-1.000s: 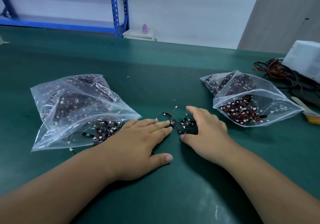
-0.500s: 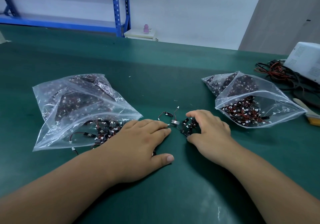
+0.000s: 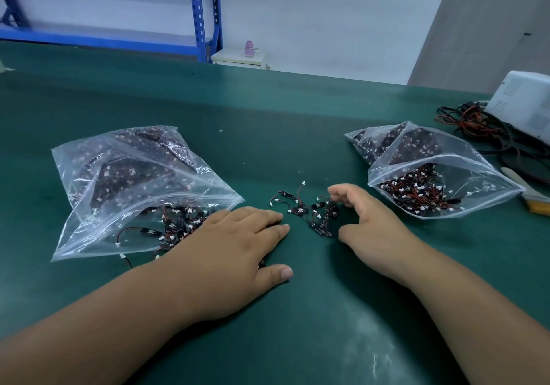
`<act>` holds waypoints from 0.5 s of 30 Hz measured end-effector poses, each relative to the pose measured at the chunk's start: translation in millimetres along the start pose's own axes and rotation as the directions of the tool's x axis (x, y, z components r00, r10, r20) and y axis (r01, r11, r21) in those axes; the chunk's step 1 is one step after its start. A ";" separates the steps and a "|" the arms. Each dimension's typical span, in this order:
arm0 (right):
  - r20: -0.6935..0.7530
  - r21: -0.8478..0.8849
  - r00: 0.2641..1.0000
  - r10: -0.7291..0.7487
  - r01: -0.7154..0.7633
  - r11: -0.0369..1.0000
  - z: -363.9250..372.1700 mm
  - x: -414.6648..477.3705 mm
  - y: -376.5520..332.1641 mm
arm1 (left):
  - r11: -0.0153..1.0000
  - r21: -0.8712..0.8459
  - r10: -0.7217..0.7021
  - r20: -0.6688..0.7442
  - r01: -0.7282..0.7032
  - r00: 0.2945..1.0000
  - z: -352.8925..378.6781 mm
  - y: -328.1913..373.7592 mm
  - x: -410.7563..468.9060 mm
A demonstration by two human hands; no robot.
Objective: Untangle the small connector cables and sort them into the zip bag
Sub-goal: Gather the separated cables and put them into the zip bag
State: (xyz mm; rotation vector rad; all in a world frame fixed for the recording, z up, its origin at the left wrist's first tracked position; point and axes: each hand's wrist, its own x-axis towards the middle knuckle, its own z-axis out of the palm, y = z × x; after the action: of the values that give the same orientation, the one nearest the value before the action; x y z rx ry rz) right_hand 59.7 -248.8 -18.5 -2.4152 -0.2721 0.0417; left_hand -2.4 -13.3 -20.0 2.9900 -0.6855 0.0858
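the step in hand looks like gathering. a loose clump of small black connector cables [image 3: 309, 210], with red-and-black leads and white plugs, lies on the dark green worktop [image 3: 268, 123] between the two hands, outside either bag. the right hand [image 3: 375, 224], at three o'clock of the clump, has its fingers [image 3: 342, 190] and thumb curled round the clump's right side, cupping it rather than lifting it. the left hand [image 3: 235, 250], at eight o'clock, lies flat with its fingers released and straight, its outer edge at the mouth of the left clear plastic zip bag [image 3: 128, 176].

the next move, as i judge it, is to tease one cable free of the knot, perhaps with the left fingers pinning the rest, then carry it to a bag mouth. the thin leads would snag on the plugs, so a slow pull suits.

counts:
- two hands.
- two zip bags: the left at nine o'clock and the right clear plastic zip bag [image 3: 440, 170] at two o'clock. both are part filled with cables and look open towards the person.
- one loose clump, too knotted to count its cables.
- one stray cable [image 3: 126, 261] just outside the left bag, at seven o'clock.
- farther out at two o'clock: one white box [image 3: 523, 105], one heap of thicker red and black wires [image 3: 476, 129] and one pale-handled brush [image 3: 523, 188].
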 end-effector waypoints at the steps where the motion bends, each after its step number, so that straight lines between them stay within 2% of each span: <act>1: -0.009 0.013 1.000 -0.001 0.001 1.000 -0.1 0.2 1.2 | 1.000 0.008 -0.001 0.000 0.001 1.000 -1.4 0.4 -1.2; 5: -0.010 -0.012 1.000 -0.025 0.025 1.000 1.9 0.7 3.7 | 0.999 0.045 -0.015 -0.023 0.016 1.000 -11.1 2.2 -6.4; 10: -0.054 0.051 0.999 -0.007 0.010 0.999 2.2 1.0 4.8 | 0.994 0.083 -0.065 -0.083 0.072 0.994 -21.6 3.0 -13.7; 14: -0.091 -0.202 0.994 -0.062 0.043 0.979 8.6 -2.5 -2.1 | 0.993 0.083 -0.081 -0.072 0.087 0.994 -24.6 3.0 -15.6; 15: -0.102 -0.221 0.992 -0.069 0.045 0.974 9.8 -3.0 -3.3 | 0.992 0.090 -0.081 -0.064 0.087 0.995 -24.6 2.6 -15.9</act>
State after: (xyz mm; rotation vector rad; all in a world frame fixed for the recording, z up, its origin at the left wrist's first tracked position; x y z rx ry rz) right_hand 55.1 -240.7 -23.9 -2.6151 -0.3097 -0.1534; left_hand -18.7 -6.7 3.5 3.0857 -0.5633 0.2075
